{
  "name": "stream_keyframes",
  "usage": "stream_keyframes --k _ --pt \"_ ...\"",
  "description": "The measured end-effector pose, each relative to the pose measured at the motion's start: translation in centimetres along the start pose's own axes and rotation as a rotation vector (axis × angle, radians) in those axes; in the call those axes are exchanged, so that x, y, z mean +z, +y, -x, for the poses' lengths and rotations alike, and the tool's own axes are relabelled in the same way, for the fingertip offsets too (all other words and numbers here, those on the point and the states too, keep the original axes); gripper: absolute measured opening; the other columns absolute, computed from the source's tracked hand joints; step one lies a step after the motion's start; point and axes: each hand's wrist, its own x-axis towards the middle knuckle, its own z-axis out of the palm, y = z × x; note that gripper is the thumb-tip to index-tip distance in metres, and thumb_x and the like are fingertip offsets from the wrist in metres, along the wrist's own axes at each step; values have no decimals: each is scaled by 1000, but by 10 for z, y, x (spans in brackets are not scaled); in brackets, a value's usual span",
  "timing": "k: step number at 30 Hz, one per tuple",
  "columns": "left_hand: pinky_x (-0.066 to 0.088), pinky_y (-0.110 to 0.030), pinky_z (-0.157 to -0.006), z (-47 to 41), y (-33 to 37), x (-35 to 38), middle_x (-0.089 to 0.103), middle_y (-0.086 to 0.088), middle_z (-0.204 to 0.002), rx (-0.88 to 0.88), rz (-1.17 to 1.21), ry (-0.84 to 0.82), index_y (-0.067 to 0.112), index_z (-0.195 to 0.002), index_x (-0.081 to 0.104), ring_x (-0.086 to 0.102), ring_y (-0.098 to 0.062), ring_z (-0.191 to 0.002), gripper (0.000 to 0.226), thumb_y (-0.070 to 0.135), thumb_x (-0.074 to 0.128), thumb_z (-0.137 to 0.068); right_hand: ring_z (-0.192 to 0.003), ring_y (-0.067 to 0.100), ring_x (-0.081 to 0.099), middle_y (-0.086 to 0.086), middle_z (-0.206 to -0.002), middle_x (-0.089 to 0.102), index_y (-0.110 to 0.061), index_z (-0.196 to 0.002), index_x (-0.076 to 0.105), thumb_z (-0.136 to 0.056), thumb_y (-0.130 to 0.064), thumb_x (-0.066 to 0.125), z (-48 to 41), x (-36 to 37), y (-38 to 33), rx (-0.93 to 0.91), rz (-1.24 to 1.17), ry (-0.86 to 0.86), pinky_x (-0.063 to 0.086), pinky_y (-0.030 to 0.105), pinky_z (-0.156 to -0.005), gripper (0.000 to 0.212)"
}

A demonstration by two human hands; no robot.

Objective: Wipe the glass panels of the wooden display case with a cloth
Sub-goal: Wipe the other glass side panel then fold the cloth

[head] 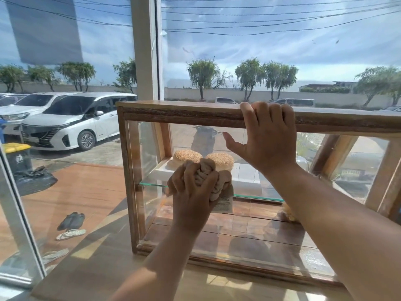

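Observation:
A wooden display case (pixel 173 115) with glass panels stands on a counter in front of a big window. My left hand (pixel 193 192) is shut on a bunched beige cloth (pixel 211 179) and presses it against the front glass panel (pixel 249 235), left of centre, about halfway up. My right hand (pixel 267 137) grips the case's top wooden rail, fingers curled over its edge and thumb stretched out against the glass. Inside, two sesame buns (pixel 220 160) rest on a white tray on a glass shelf (pixel 152 184).
The counter (pixel 97 263) runs along the window, with its left edge close to the case. A white window post (pixel 144 48) rises behind the case's left end. Outside are parked cars (pixel 71 120), a bin and sandals on the pavement.

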Motion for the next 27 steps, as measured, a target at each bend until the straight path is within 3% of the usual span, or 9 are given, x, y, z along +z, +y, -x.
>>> stream_keyframes --k 4,10,16,22,25,27 --pt "38 -49 -90 6 -37 -11 40 -12 -128 109 -20 -43 30 -112 55 41 -39 -118 32 44 62 -84 -89 34 55 14 -102 60 -6 -120 59 -96 -62 45 -1 -1 -1 5 -9 4 38 46 -86 62" --pt "38 -51 -93 22 -91 -27 40 -14 -130 -78 -76 -80 26 -113 57 41 -42 -117 44 44 73 -76 -93 35 55 15 -104 59 -6 -121 57 -97 -62 44 -1 -1 0 7 -9 -21 37 46 -88 62" --pt "37 -56 -93 26 -40 -11 35 -17 -133 -315 -24 -29 24 -118 51 36 -41 -117 43 47 58 -82 -93 35 55 15 -105 59 -6 -121 57 -97 -62 44 0 -1 -1 16 -2 -21 38 47 -88 62" --pt "36 -50 -93 8 11 3 43 -14 -125 7 -1 32 27 -110 57 45 -39 -117 31 50 62 -89 -90 34 55 14 -103 59 -6 -120 58 -96 -62 44 0 0 -1 13 2 -5 38 47 -87 63" --pt "36 -48 -94 11 -9 -3 44 -9 -125 136 -5 19 29 -109 57 44 -36 -118 33 48 68 -85 -90 34 54 14 -103 59 -7 -120 58 -96 -63 44 0 0 0 14 -3 0 38 46 -87 62" --pt "37 -48 -94 22 -35 -10 43 -9 -126 137 -28 -16 29 -111 57 43 -36 -117 30 50 61 -89 -89 33 54 14 -103 59 -6 -120 58 -96 -62 45 0 -1 0 13 -9 2 37 46 -87 62"
